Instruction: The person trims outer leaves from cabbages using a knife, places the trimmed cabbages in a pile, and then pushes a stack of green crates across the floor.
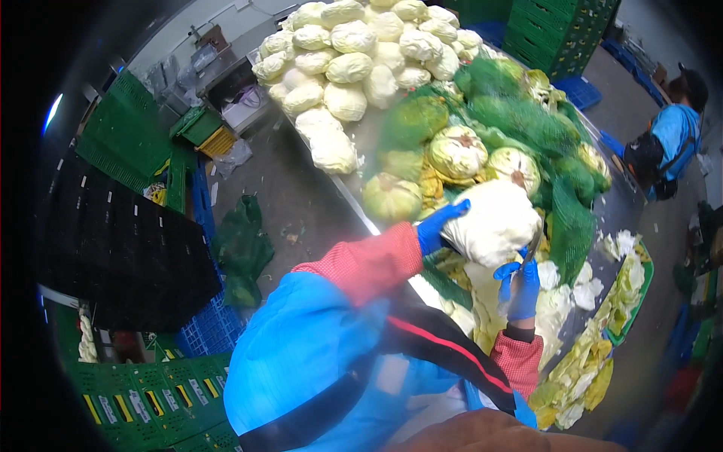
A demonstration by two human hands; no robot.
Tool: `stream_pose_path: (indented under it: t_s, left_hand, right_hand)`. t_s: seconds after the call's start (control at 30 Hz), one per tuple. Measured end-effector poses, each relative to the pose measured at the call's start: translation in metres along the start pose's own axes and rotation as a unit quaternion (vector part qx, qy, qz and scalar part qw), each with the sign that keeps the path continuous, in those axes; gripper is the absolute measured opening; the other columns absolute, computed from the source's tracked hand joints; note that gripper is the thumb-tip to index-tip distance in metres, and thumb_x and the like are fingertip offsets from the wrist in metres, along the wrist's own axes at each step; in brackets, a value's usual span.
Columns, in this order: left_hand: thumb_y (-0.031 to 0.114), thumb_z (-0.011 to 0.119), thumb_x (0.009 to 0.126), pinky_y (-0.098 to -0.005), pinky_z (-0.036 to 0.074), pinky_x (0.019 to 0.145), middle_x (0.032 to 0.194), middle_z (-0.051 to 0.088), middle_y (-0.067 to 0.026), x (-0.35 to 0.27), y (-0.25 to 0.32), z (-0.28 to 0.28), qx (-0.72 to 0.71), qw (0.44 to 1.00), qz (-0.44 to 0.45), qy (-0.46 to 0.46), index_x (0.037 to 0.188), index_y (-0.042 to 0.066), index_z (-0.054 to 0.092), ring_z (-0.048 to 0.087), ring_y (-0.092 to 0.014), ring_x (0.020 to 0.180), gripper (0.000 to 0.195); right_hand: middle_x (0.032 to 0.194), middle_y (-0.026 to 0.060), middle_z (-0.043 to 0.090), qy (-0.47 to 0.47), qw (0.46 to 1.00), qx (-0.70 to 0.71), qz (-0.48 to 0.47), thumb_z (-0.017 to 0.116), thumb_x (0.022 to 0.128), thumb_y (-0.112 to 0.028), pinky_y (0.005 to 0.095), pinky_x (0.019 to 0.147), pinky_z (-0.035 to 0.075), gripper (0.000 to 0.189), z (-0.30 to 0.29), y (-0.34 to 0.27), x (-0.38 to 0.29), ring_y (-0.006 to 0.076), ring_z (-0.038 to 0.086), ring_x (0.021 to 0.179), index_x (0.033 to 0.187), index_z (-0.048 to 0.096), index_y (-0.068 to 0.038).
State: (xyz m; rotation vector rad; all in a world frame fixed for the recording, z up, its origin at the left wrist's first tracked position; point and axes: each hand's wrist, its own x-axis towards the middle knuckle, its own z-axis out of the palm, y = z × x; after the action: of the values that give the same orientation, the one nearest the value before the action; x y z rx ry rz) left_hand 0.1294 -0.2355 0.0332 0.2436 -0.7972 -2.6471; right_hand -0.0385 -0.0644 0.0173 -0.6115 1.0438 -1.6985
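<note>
My left hand [440,227], in a blue glove, holds a large pale cabbage head [490,220] by its left side. In my right hand [521,285], also blue-gloved, a knife [534,240] points upward, its blade at the cabbage's lower right side. Beyond the held cabbage, untrimmed cabbages with brown stem ends [458,151] lie among green mesh bags [522,121]. A heap of pale, stripped cabbages [353,68] covers the far left of the metal table [370,133]. Loose outer leaves [556,316] lie beneath and around my right hand.
A leaf-filled green crate [645,288] stands at the table's right edge. Another person [675,133] is at the far right. Green crates [556,34] are stacked beyond the table. To the left are black crates [124,243], a green mesh bag [243,248] on the floor and a blue pallet [212,325].
</note>
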Motion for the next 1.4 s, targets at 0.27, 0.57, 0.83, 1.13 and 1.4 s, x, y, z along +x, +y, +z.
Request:
stream_pose_path:
  t_s: [0.27,0.57,0.83,1.13,1.4]
  left_hand:
    - [0.051,0.058,0.080,-0.0452,0.032,0.099,0.129,0.045,-0.0110,0.014,0.202,-0.103,0.037,0.982,0.132,0.133,0.135,0.007,0.031,0.044,-0.029,0.117,0.075]
    - [0.040,0.070,0.074,-0.0401,0.052,0.065,0.114,0.053,-0.0141,0.072,0.402,-0.125,0.096,0.887,0.358,0.276,0.121,0.005,0.046,0.058,-0.027,0.092,0.064]
    - [0.050,0.074,0.065,-0.0422,0.056,0.069,0.122,0.047,-0.0176,0.086,0.569,-0.128,0.128,0.745,0.496,0.427,0.133,0.004,0.034,0.052,-0.032,0.103,0.091]
    - [0.055,0.061,0.076,-0.0488,0.049,0.081,0.130,0.035,-0.0230,0.108,0.622,-0.182,0.139,0.816,0.422,0.371,0.137,0.007,0.024,0.048,-0.038,0.109,0.086]
    - [0.046,0.058,0.082,-0.0351,0.050,0.074,0.100,0.056,-0.0087,0.113,0.493,-0.207,0.274,0.835,0.321,0.354,0.116,0.010,0.048,0.057,-0.021,0.090,0.051]
  right_hand:
    - [0.057,0.0088,0.056,0.176,0.969,-0.111,0.133,0.050,0.089,-0.029,0.0243,0.031,0.032,0.030,0.035,0.053,0.060,0.0124,0.041,0.033,0.108,0.055,-0.006]
    - [0.055,0.0089,0.053,0.262,0.950,-0.113,0.128,0.048,0.090,-0.028,0.0253,0.031,0.034,0.026,0.042,0.118,0.058,0.0147,0.042,0.034,0.103,0.059,-0.009]
    - [0.055,0.0080,0.053,0.286,0.937,-0.152,0.130,0.046,0.092,-0.027,0.0258,0.031,0.034,0.024,0.068,0.125,0.096,0.0136,0.041,0.035,0.103,0.057,-0.009]
    - [0.054,0.0083,0.052,0.282,0.930,-0.180,0.153,0.046,0.092,-0.027,0.0259,0.031,0.035,0.025,0.049,0.161,0.111,0.0135,0.041,0.034,0.104,0.056,-0.008]
    - [0.055,0.0037,0.051,0.289,0.938,-0.172,0.085,0.048,0.092,-0.027,0.0219,0.033,0.034,0.024,0.089,0.115,0.104,0.0097,0.042,0.038,0.104,0.057,-0.008]
